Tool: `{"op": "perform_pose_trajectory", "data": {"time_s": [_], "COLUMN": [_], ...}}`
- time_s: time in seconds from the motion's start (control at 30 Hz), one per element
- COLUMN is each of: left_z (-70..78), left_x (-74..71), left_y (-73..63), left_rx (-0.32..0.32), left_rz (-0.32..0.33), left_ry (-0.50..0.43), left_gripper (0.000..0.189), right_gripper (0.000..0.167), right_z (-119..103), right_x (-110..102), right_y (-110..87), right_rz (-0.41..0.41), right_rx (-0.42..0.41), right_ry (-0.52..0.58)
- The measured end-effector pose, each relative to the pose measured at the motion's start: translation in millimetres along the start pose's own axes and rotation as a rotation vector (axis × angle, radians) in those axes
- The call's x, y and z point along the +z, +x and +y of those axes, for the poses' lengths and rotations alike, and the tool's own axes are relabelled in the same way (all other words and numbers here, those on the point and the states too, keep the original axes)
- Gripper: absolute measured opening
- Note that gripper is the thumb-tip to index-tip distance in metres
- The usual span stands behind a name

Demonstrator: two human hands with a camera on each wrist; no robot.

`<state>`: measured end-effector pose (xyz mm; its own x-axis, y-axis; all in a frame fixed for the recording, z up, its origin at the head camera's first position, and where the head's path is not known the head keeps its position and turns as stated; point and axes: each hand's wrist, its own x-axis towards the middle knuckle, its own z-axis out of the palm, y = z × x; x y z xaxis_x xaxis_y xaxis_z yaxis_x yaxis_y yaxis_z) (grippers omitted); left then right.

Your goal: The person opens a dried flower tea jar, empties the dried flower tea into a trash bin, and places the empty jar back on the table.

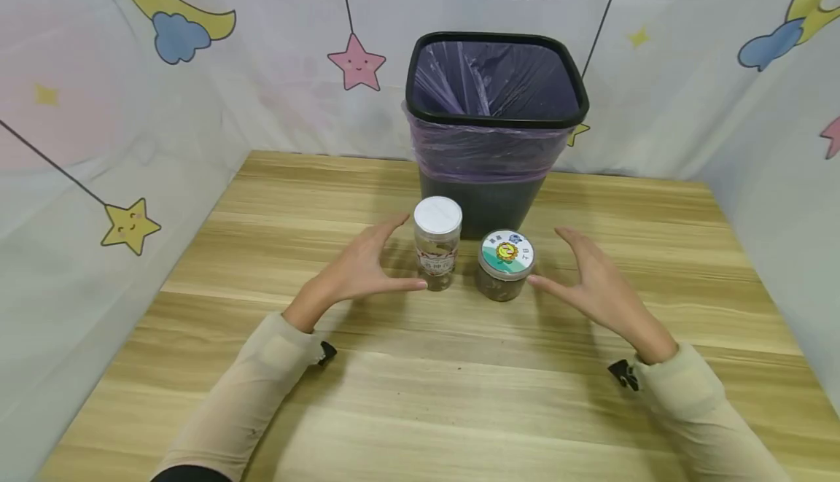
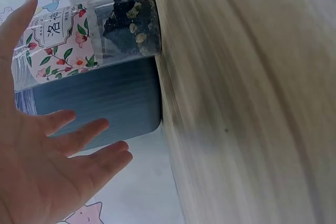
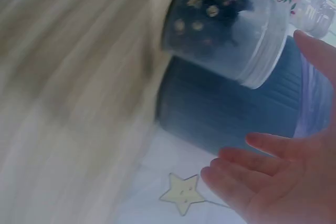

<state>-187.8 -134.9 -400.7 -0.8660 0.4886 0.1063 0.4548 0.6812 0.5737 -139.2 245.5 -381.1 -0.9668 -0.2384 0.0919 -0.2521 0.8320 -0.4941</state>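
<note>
A tall clear jar (image 1: 437, 249) with a white lid and a flowered label stands upright on the table. Beside it, on the right, is a short clear jar (image 1: 502, 286) whose lid bears a sunflower picture. Dark bits and small pale pieces show inside both in the wrist views. My left hand (image 1: 357, 267) is spread at the left of the tall jar, thumb close to its lower side; contact is unclear. To the right of the short jar, my right hand (image 1: 600, 289) is likewise spread, its thumb near the lid's edge. Neither hand grips anything.
Right behind the jars stands a dark bin (image 1: 495, 201) lined with a purple bag (image 1: 492, 150). The wood-grain table (image 1: 420, 394) meets cloth walls (image 1: 289, 52) printed with stars and moons at the back and sides.
</note>
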Motion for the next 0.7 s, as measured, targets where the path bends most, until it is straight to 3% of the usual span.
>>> {"op": "perform_pose_trajectory", "data": {"time_s": [0.33, 0.53, 0.7], "left_z": [8.8, 16.6, 21.0], "left_x": [13.3, 21.9, 24.2], "left_y": [9.9, 14.9, 17.7], "left_rx": [0.032, -0.061, -0.112], "left_rz": [0.058, 0.104, 0.126], "left_ry": [-0.225, -0.318, -0.380], "left_gripper": [0.110, 0.098, 0.095], "right_gripper": [0.075, 0.065, 0.064], "right_z": [-31, -53, -70], "right_x": [-4, -1, 3], "right_y": [16.1, 29.7, 40.4], "right_rz": [0.101, 0.101, 0.135], "right_rx": [-0.073, -0.117, -0.216], "right_ry": [0.092, 0.168, 0.171]}}
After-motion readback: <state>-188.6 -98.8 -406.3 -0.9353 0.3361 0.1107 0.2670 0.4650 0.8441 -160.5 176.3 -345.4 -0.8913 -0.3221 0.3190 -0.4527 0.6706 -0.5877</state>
